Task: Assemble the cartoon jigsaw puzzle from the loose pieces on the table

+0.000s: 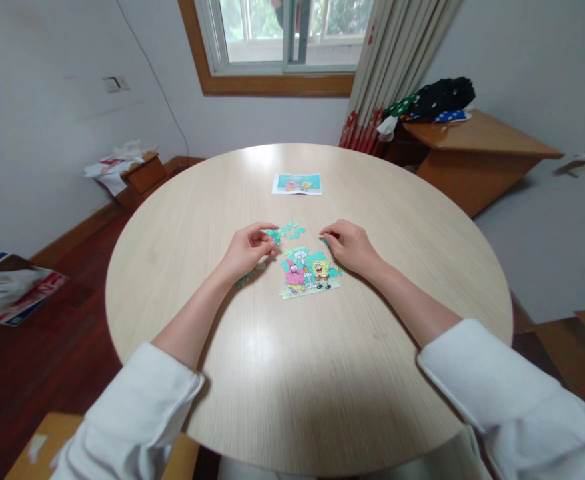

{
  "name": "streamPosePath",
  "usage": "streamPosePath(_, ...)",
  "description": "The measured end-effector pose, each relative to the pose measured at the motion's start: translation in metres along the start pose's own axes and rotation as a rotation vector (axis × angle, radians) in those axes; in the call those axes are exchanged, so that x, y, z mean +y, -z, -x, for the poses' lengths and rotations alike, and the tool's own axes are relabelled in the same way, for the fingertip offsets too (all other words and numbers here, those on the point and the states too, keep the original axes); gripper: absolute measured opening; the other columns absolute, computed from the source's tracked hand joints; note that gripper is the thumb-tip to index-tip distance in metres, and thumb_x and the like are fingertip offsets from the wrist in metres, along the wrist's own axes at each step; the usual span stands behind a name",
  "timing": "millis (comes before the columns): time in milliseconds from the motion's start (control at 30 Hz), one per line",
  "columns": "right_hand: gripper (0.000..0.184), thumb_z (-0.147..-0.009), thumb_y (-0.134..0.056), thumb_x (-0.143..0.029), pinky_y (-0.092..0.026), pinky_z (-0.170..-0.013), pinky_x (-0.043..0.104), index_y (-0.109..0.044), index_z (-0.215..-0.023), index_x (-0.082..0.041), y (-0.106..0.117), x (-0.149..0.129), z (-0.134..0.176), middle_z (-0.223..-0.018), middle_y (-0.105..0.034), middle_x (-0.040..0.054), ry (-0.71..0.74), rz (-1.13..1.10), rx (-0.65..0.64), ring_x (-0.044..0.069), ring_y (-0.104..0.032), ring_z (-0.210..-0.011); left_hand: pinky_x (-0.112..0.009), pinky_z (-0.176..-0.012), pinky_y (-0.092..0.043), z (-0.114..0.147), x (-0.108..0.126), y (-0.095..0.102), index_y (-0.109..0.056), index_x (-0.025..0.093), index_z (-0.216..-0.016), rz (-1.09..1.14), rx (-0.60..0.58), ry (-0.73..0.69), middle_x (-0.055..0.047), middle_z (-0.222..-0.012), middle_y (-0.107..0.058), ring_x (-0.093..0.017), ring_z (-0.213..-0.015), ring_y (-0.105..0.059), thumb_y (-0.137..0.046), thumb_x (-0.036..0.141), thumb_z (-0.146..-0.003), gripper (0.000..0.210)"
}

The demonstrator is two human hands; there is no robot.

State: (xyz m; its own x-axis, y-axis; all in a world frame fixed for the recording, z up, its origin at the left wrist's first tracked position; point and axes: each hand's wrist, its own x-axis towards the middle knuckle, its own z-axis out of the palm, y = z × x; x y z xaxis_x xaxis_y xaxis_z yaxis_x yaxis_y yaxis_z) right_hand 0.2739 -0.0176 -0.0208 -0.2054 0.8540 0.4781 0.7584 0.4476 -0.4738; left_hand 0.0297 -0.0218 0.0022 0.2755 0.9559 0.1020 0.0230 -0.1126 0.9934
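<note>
A partly joined jigsaw puzzle (308, 272) with cartoon figures on a teal ground lies on the round table (292, 373). My left hand (252, 248) is at its upper left, fingers curled but apart, over loose puzzle pieces. More loose teal pieces (292, 231) lie just above the joined part. On the upper right side my right hand (348, 245) has thumb and forefinger pinched together, with a bit of a teal puzzle piece (326, 242) showing at the fingertips. Its other fingers are folded under. Some pieces are partly hidden beneath my left hand.
A printed reference picture (297, 185) lies farther back on the table. Behind are a window (282, 40) and a curtain (397, 60). On the right a wooden desk (482, 140) carries dark cloth (442, 97). Papers and a bag (9, 290) are on the left.
</note>
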Motion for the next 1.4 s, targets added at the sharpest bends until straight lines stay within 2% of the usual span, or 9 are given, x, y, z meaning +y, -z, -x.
streamPosePath(233,0.016,-0.084,-0.053,-0.016,-0.041,-0.074,0.036,-0.068,-0.082,-0.019,-0.001,-0.016,0.003,-0.079,-0.067,0.0074,0.042,-0.008,0.011,0.021,-0.058,-0.077,-0.026,-0.066,-0.048,-0.001,-0.006,-0.002,-0.071,0.014,-0.091,-0.117,0.01,-0.073,0.0,-0.069,-0.063,-0.009,-0.063,-0.057,-0.069,0.011,-0.067,0.025)
streamPosePath(433,0.014,-0.086,-0.054,-0.018,-0.039,-0.078,0.035,-0.068,-0.084,-0.02,-0.004,-0.027,0.008,-0.085,-0.067,0.0073,0.065,0.005,-0.039,0.021,-0.059,-0.083,-0.026,-0.067,-0.047,-0.001,-0.009,-0.001,-0.072,0.014,-0.091,-0.218,0.028,-0.136,-0.001,-0.07,-0.063,-0.01,-0.064,-0.055,-0.066,0.009,-0.066,0.026)
streamPosePath(700,0.017,-0.087,-0.053,-0.018,-0.038,-0.079,0.037,-0.07,-0.087,-0.02,-0.001,-0.027,0.008,-0.087,-0.066,0.0084,0.068,0.012,-0.076,0.022,-0.059,-0.086,-0.026,-0.068,-0.047,0.002,-0.005,0.0,-0.07,0.016,-0.096,-0.272,0.006,-0.187,-0.001,-0.073,-0.064,-0.01,-0.065,-0.056,-0.064,0.011,-0.069,0.027)
streamPosePath(1100,0.02,-0.09,-0.054,-0.024,-0.035,-0.077,0.036,-0.072,-0.097,-0.022,-0.007,-0.023,0.012,-0.094,-0.063,0.0089,0.125,0.073,-0.171,0.023,-0.057,-0.092,-0.027,-0.069,-0.052,0.002,-0.009,-0.002,-0.069,0.011,-0.101,-0.425,-0.03,-0.223,-0.005,-0.075,-0.069,-0.011,-0.065,-0.06,-0.061,0.016,-0.075,0.027)
streamPosePath(1400,0.02,-0.089,-0.056,-0.025,-0.036,-0.079,0.038,-0.072,-0.102,-0.022,-0.006,-0.02,0.013,-0.097,-0.063,0.0096,0.126,0.076,-0.212,0.024,-0.057,-0.093,-0.026,-0.066,-0.049,0.003,-0.006,0.002,-0.072,0.013,-0.093,-0.589,-0.06,-0.303,-0.006,-0.077,-0.07,-0.011,-0.066,-0.059,-0.068,0.023,-0.073,0.022)
